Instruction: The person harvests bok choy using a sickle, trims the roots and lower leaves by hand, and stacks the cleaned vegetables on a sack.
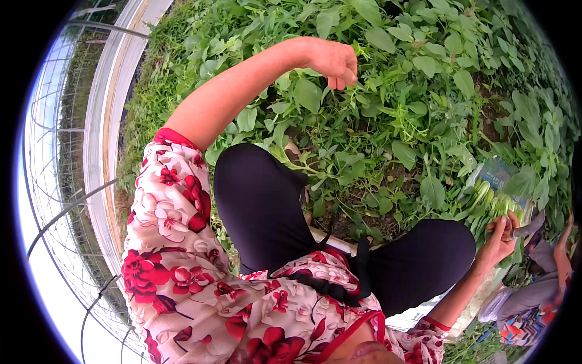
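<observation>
At the upper middle, my left hand [338, 66] hangs over a dense bed of leafy green plants [309, 93], its fingers curled in; no stem shows clearly between them. Over on the right, beyond my knee, my right hand [502, 236] is closed around a hand tool with a curved grey blade [531, 226], perhaps a sickle; its handle is mostly hidden. Directly beside those fingers lies a pile of cut leafy greens [491, 200] with pale stems lined up. A printed plastic sheet or bag [498, 173] lies partly under the pile.
Both my knees, in dark trousers, are bent in front of the plants. Patches of soil [395, 182] show among the leaves. Another person [534, 295] is low at the far right edge. Along the left run a pale rail-like border [103, 104] and curved metal greenhouse hoops [68, 211].
</observation>
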